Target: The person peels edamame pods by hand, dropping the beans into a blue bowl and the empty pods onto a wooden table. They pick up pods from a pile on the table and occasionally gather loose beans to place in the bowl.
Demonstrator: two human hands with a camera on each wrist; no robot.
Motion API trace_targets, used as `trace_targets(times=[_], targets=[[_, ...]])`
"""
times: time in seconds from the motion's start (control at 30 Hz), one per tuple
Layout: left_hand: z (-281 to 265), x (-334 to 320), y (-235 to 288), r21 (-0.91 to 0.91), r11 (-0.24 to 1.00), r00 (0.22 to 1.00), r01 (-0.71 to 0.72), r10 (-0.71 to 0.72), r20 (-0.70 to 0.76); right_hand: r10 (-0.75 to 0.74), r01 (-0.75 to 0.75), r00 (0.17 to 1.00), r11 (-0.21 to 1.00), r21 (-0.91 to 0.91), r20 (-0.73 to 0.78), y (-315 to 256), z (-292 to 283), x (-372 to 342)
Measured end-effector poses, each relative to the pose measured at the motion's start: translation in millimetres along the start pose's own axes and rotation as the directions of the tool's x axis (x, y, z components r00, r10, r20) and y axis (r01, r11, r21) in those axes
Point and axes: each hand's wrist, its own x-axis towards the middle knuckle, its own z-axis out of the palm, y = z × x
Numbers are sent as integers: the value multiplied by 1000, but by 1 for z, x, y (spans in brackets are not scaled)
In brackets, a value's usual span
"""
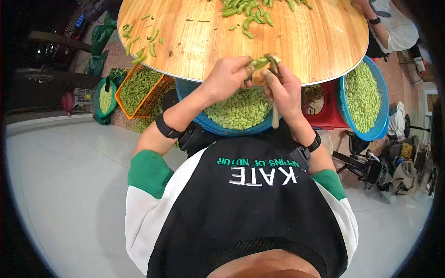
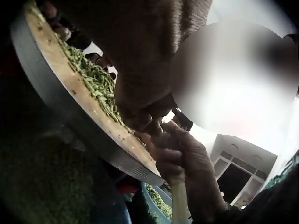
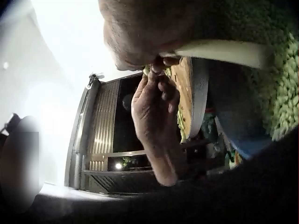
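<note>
Over the near edge of the round wooden table point(image 1: 199, 65), my left hand point(image 1: 227, 78) pinches a green soybean pod point(image 1: 259, 63) between thumb and fingers. My right hand point(image 1: 286, 89) is close beside it, its fingertips at the pod's other end. The right fingers curl round a tool with a long pale handle point(image 3: 224, 52), which sticks out below the hand; its working end is mostly hidden. Beneath both hands stands a blue basket point(image 1: 204, 121) holding shelled green beans point(image 1: 241, 110).
A pile of pods point(image 1: 243, 6) lies on the table, with loose pods point(image 1: 152, 49) at the left. An orange crate point(image 1: 124, 102) of pods and a green tub point(image 1: 101, 111) stand left. At right are another blue basket point(image 1: 343, 99) of beans, a red stool point(image 1: 330, 104) and another person point(image 1: 394, 28).
</note>
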Motion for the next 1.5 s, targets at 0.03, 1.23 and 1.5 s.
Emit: trace_targets(times=[0.03, 1.23, 1.5], targets=[[3, -1, -2, 76, 997, 998, -30, 33, -49, -307, 273, 950, 909, -315, -63, 3, 2, 3], [1, -40, -4, 116, 993, 1000, -5, 5, 0, -447, 568, 813, 464, -680, 374, -3, 2, 18], [-57, -88, 9, 614, 788, 999, 37, -33, -18, -362, 612, 786, 566, -553, 500, -7, 6, 4]])
